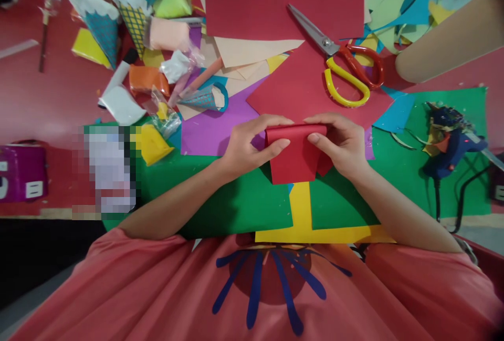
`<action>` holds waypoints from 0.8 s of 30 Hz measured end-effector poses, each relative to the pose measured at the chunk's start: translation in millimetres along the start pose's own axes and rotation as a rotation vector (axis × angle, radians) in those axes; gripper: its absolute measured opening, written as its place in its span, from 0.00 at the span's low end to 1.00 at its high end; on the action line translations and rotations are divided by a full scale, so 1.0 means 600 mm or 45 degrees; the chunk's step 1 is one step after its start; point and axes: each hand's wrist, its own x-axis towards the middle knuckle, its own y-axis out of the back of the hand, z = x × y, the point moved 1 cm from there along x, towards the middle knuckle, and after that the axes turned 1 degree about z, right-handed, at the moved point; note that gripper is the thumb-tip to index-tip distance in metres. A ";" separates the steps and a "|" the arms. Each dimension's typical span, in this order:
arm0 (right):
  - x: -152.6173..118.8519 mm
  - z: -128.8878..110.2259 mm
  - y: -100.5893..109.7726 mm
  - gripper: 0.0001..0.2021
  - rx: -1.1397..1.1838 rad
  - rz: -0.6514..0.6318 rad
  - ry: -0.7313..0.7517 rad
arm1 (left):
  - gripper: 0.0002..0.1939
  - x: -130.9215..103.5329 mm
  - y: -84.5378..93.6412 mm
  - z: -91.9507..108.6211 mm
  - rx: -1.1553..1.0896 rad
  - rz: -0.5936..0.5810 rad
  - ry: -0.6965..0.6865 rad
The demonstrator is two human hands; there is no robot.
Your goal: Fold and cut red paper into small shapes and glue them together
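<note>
Between both hands is a folded piece of red paper (294, 157), its fold running along the top edge. My left hand (252, 144) pinches the upper left of the fold, thumb on the near face and fingers behind the edge. On the upper right, my right hand (342, 141) grips the same paper in a like way. Another red flap shows below the right thumb. Just beyond the hands lies a larger red sheet (291, 89), with scissors (333, 57) resting open on it, one handle yellow and one red.
Green sheets (236, 199) and a yellow strip (302, 207) lie under the hands. A blue glue gun (449, 154) with its cord sits at right, near a beige cylinder (452, 36). Paper cones (100, 26), clay packets (167, 33) and scraps crowd the upper left.
</note>
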 end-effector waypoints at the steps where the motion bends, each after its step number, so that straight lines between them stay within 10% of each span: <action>1: 0.001 0.000 0.000 0.10 -0.022 0.000 0.011 | 0.15 0.000 -0.001 0.000 -0.036 0.006 0.033; 24: -0.003 0.010 -0.013 0.08 0.170 0.026 -0.236 | 0.11 -0.004 -0.023 0.003 -0.317 0.025 0.358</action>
